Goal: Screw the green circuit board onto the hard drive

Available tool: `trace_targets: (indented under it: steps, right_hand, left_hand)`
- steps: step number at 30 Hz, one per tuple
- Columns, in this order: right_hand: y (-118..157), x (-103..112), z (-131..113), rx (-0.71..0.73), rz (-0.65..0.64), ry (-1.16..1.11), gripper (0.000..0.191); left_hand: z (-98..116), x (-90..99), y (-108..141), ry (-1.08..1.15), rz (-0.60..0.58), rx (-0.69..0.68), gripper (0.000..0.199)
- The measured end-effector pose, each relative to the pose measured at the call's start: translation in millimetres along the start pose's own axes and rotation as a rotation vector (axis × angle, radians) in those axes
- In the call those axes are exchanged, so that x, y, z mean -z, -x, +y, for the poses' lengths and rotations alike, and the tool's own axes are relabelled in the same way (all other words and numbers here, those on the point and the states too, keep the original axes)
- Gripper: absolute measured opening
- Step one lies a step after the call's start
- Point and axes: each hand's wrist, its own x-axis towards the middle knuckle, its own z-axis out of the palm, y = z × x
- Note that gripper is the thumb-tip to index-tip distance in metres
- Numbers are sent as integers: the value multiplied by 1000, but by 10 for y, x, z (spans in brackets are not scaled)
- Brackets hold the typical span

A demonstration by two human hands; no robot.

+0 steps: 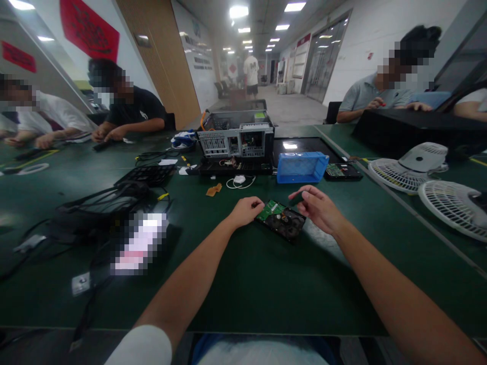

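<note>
A hard drive [285, 224] lies at a slant on the green table, its green circuit board [272, 209] facing up. My left hand [243, 211] is closed at the drive's left corner, thumb and fingers pinched against that edge. Over the drive's right end, my right hand [317, 209] is closed around a small dark slim object [296, 198], whose kind I cannot make out. Just beyond the hands stands a blue plastic bin [302, 168], tipped so its opening faces me.
An opened computer case [236, 139] stands behind. Left are tangled black cables [102, 208] and a blurred-out bright phone-like screen [142, 243]. Another drive-like board [343, 171] lies right of the bin, near white fan parts [409, 165]. Several people sit around the table.
</note>
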Motion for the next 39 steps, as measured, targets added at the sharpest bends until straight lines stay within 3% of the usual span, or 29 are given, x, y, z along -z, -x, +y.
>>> trace_targets:
  steps: [15, 30, 39]
  right_hand:
    - [-59, -8, 164, 176, 78, 239, 40]
    - [-24, 57, 211, 441, 297, 955, 57]
    - [-8, 68, 215, 471, 258, 1023, 58]
  left_hand:
    - [26, 17, 4, 7, -5, -8, 25]
    - [11, 10, -9, -10, -9, -10, 26]
    - [63, 35, 13, 3, -23, 9, 26]
